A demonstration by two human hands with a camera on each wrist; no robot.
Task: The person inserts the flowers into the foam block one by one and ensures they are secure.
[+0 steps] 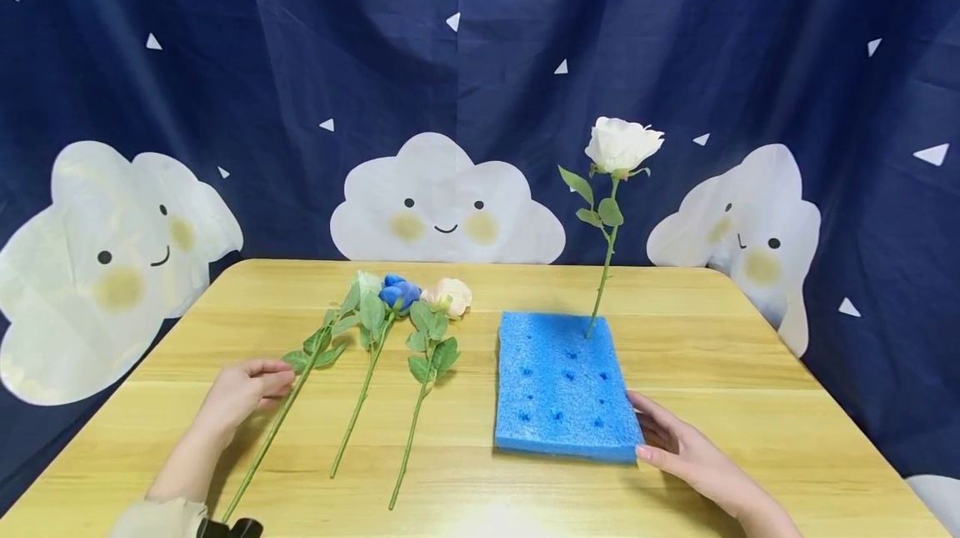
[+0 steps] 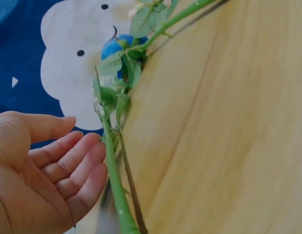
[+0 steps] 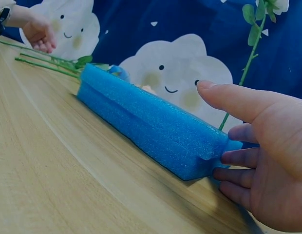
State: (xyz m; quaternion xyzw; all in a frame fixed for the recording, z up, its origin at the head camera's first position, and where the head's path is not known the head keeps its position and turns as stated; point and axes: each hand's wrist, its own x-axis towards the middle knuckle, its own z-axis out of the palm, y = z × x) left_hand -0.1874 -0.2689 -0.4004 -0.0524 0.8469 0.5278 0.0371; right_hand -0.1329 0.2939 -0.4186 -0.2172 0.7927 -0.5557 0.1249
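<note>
One relaxed left hand (image 1: 242,392) was beside a pale, long-stemmed rose (image 1: 317,344), the relaxed right hand (image 1: 686,448) at a blue rectangular foam slab (image 1: 550,394).

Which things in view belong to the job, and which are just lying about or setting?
Job:
White rose, standing in the blue foam block
Blue rose, pale pink rose, leftmost rose, lying down
Left hand by the leftmost rose; right hand at the block's edge

Setting:
Wooden table
Cloud-print backdrop
</note>
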